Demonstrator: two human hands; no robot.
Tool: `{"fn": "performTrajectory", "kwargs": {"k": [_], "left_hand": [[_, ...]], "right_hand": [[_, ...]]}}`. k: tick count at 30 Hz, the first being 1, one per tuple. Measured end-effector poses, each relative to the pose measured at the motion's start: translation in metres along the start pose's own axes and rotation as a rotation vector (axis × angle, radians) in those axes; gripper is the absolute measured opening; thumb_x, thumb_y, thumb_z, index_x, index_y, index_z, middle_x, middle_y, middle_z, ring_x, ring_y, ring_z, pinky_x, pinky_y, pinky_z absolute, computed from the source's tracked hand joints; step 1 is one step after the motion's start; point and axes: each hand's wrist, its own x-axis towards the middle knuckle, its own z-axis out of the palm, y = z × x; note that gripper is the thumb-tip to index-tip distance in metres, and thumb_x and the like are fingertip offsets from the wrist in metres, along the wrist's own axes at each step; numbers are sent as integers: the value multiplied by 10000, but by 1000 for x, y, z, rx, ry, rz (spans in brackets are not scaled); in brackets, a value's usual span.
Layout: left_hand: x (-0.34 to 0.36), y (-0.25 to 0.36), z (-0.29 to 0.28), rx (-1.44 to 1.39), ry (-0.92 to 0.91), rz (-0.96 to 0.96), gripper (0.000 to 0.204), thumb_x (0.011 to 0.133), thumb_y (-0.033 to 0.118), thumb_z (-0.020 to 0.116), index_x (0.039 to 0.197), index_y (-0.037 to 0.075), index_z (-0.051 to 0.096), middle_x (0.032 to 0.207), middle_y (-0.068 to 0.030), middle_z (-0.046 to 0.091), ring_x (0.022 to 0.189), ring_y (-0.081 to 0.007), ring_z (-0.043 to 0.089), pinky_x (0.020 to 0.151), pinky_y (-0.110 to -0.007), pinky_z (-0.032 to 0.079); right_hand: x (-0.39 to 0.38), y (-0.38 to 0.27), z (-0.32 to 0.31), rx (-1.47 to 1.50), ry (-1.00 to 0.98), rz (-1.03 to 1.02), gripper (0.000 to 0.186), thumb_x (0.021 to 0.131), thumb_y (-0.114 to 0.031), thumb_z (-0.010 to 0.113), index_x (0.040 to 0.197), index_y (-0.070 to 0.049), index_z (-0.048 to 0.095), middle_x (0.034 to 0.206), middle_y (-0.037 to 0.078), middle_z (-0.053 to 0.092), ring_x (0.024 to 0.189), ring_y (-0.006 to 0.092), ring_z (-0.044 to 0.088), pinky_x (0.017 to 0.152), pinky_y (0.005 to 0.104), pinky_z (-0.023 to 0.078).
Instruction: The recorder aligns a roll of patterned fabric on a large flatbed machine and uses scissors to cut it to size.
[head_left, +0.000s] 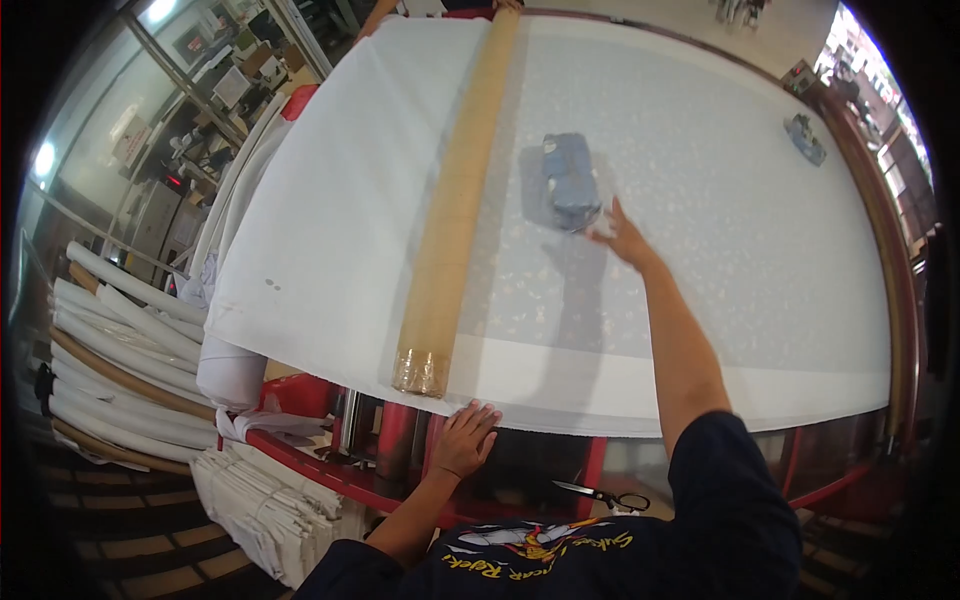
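My left hand lies with fingers stretched out on the near edge of the white sheet, just right of the taped end of a long tan cardboard tube. My right hand reaches forward over the sheet, thumb and fingers spread. Close to its fingertips is a blue-grey wrapped block; whether they touch it I cannot tell. The block casts a shadow and sits right of the tube. Under the right part of the sheet, a mottled pale pattern shows through.
Another person's hand is at the tube's far end. A second wrapped bundle lies at the far right. Black-handled scissors rest by my body, below the red frame. White rolls and folded cloth are stacked at left.
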Motion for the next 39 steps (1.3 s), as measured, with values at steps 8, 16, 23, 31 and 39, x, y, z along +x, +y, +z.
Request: {"fn": "performTrajectory", "kwargs": {"k": [8, 16, 23, 31, 39], "left_hand": [[-25, -22, -5, -113, 162, 26, 370, 972, 297, 563, 1281, 104, 627, 1336, -75, 607, 1343, -283, 475, 1103, -438, 367], [-32, -51, 15, -222, 153, 166, 370, 966, 280, 584, 1282, 95, 638, 1355, -92, 598, 1364, -290, 449, 1129, -422, 353], [-67, -95, -88, -572, 130, 147, 254, 953, 215, 608, 1126, 54, 702, 1243, -130, 660, 1110, -322, 644, 945, -395, 524], [-64, -347, -238, -59, 809, -207, 261, 915, 162, 643, 1164, 95, 684, 1198, -137, 673, 1190, -335, 592, 1048, -451, 443], [-105, -517, -303, 471, 480, -991, 754, 918, 475, 606, 1555, 218, 296, 1557, -189, 337, 1458, -421, 262, 1123, -660, 248]], "right_hand": [[-302, -67, 153, -375, -113, -42, 1029, 786, -329, 812, 1572, -96, 191, 1551, 319, 250, 1430, 489, 261, 1161, 519, 306], [-378, -118, 176, -565, -296, 109, 893, 865, -498, 699, 1500, 17, 339, 1575, 311, 218, 1460, 426, 261, 1162, 460, 320], [-367, -128, 176, -737, -424, 190, 995, 812, -590, 706, 1501, 23, 334, 1568, 339, 204, 1412, 447, 353, 1125, 458, 377], [-361, -165, 190, -804, -451, 378, 1039, 820, -592, 701, 1509, 60, 277, 1582, 345, 140, 1467, 446, 237, 1153, 472, 338], [-363, -151, 193, -720, -399, 412, 1033, 816, -555, 719, 1515, 58, 268, 1598, 325, 110, 1483, 434, 201, 1184, 443, 284]]}}
